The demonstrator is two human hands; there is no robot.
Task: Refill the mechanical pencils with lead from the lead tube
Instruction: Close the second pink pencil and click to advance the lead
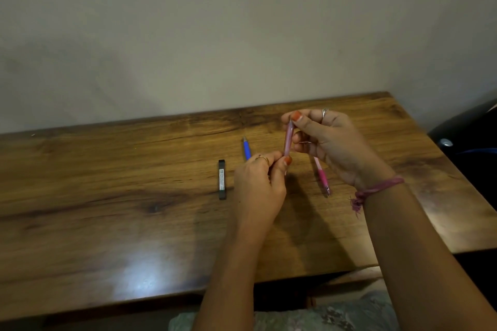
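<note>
Left hand (259, 183) fingers curled, pinching; right hand (326, 140) raised, fingers pinching

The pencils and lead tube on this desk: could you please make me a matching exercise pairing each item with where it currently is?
Things:
1. pale pink pencil
2. blue pencil
3. bright pink pencil
4. black lead tube

Places:
A. lying on the table, leftmost item
B. held up between both hands
C. on the table, partly hidden behind the left hand
D. on the table below the right hand

Pairs: 1-B, 2-C, 3-D, 4-A
</note>
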